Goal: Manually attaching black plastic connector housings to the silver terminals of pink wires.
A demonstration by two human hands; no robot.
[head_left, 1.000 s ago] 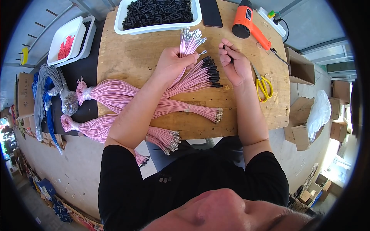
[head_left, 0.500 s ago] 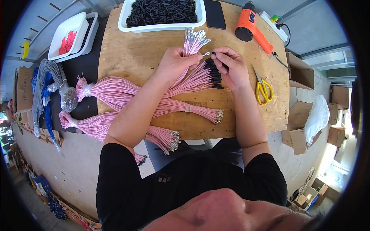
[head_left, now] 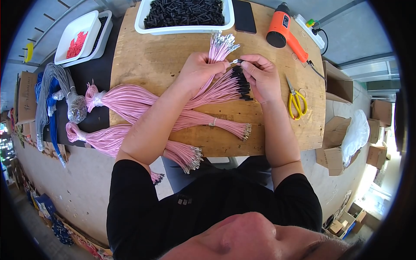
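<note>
My left hand (head_left: pixel 203 71) is closed around a bunch of pink wires (head_left: pixel 218 54) with bare metal terminals (head_left: pixel 224 40) pointing away from me. One terminal sticks out to the right from its thumb and finger. My right hand (head_left: pixel 261 74) pinches a small black sleeve (head_left: pixel 239 61), which meets the tip of that terminal; how far it covers the metal is too small to tell. Just below the hands, other pink wires fan out and end in black sleeves (head_left: pixel 243 86). Two more pink wire bundles (head_left: pixel 229 126) lie nearer me, their metal ends uncovered.
A white tray (head_left: pixel 184 30) of black sleeves stands at the far side beside a dark phone (head_left: pixel 245 17). On the right are an orange heat gun (head_left: pixel 277 30), yellow-handled scissors (head_left: pixel 296 104) and a power strip (head_left: pixel 310 30). Grey wires (head_left: pixel 56 78) and a tub of red sleeves (head_left: pixel 78 41) sit left.
The black sleeve in my right hand has come to the left and now meets the terminal end; before, a small gap lay between them. My left hand keeps its hold on the wires.
</note>
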